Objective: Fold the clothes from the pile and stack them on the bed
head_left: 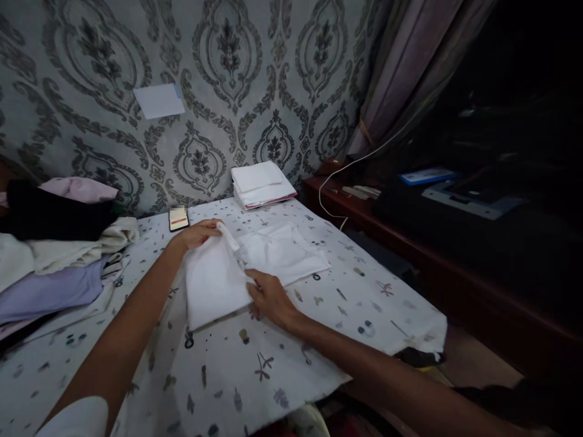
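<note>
A white garment (214, 285) lies partly folded on the patterned sheet (255, 370). Its left part is doubled over, and the other part (282, 249) spreads flat to the right. My left hand (200, 233) grips the far edge of the folded part, its fingertips partly hidden by the fabric. At the near right edge of that fold, my right hand (271, 297) pinches the cloth between thumb and fingers. Beyond my left hand a phone (179, 218) lies on the sheet with its screen lit.
A stack of folded white cloths (262, 182) sits at the back by the patterned wall (228, 73). Heaped clothes (59, 273) lie along the left side. To the right stands a dark red wooden surface (392, 218), with a white cable (346, 165) hanging across it.
</note>
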`<state>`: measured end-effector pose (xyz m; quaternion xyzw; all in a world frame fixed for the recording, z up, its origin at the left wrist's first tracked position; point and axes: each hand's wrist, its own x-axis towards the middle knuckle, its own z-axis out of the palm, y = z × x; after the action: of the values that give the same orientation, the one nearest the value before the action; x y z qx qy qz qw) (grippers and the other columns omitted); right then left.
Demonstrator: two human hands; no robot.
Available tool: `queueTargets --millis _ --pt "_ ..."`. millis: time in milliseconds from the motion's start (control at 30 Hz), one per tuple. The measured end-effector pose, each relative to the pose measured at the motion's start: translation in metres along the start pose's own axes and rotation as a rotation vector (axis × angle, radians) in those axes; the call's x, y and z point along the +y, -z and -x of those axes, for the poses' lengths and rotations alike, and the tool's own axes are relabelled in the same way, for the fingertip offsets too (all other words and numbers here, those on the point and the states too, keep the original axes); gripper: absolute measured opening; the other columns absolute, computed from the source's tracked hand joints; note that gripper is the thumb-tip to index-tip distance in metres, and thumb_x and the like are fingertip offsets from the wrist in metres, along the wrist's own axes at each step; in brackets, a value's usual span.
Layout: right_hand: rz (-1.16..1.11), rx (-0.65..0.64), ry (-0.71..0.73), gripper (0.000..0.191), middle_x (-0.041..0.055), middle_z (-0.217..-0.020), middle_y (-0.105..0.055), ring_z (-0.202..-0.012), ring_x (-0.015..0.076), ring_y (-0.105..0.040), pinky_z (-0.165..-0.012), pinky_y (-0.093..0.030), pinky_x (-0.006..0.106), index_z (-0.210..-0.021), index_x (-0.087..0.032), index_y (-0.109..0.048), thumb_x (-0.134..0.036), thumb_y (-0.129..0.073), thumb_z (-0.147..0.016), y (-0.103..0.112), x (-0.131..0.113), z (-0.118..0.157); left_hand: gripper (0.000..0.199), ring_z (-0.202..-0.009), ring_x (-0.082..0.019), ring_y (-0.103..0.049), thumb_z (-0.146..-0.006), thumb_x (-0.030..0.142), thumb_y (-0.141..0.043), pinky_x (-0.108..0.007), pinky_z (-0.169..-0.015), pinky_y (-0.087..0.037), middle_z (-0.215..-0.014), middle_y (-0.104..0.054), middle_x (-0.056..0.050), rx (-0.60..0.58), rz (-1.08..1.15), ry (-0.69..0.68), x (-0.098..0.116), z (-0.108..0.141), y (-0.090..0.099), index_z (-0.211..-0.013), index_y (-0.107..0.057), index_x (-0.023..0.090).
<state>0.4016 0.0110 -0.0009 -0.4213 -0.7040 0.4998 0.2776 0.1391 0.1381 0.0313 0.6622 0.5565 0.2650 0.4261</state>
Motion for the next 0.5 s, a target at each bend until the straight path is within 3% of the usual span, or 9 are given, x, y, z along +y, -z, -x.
queueTargets --millis 100,267,400,500 --pt "-0.001 -0.046 -0.136 0.022 -0.0045 -0.057 -0.056 -0.042 0.0125 -0.057 -0.049 -0.041 0.023 -0.098 -0.016 -0.066 -0.015 -0.048 -0.086 0.005 0.005 -0.006 0.038 -0.077 -0.021 -0.063 -0.058 0.045 -0.076 -0.029 -0.068 -0.048 -0.074 -0.068 -0.001 -0.016 -0.081 0.037 -0.010 -0.016 -0.016 -0.085 -0.069 0.019" --pt "-0.042 -0.068 -0.206 0.024 -0.0041 -0.058 -0.058 -0.041 0.0130 -0.057 -0.041 -0.032 0.021 -0.105 -0.017 -0.062 -0.016 -0.047 -0.087 0.006 0.006 -0.007 0.030 -0.070 -0.020 -0.059 -0.061 0.045 -0.075 -0.029 -0.062 -0.045 -0.066 -0.063 0.001 0.019 -0.206 0.033 -0.017 -0.023 -0.024 -0.077 -0.068 0.020" --pt "0.060 -0.073 -0.170 0.027 -0.0011 -0.066 -0.062 -0.044 0.0127 -0.057 -0.045 -0.038 0.023 -0.113 -0.016 -0.061 -0.019 -0.046 -0.091 0.011 0.003 -0.002 0.027 -0.069 -0.019 -0.058 -0.069 0.044 -0.069 -0.029 -0.065 -0.044 -0.068 -0.061 0.001 0.077 -0.297 0.017 -0.013 -0.019 -0.023 -0.076 -0.065 0.019" --pt "0.371 0.015 -0.063 0.034 0.0044 -0.080 -0.067 -0.063 0.0179 -0.064 -0.060 -0.048 0.029 -0.125 -0.014 -0.058 -0.023 -0.049 -0.094 0.018 -0.003 0.000 0.029 -0.089 -0.023 -0.062 -0.078 0.040 -0.064 -0.033 -0.080 -0.048 -0.091 -0.067 -0.005 0.189 -0.380 -0.020 -0.008 0.000 -0.022 -0.098 -0.065 0.019"
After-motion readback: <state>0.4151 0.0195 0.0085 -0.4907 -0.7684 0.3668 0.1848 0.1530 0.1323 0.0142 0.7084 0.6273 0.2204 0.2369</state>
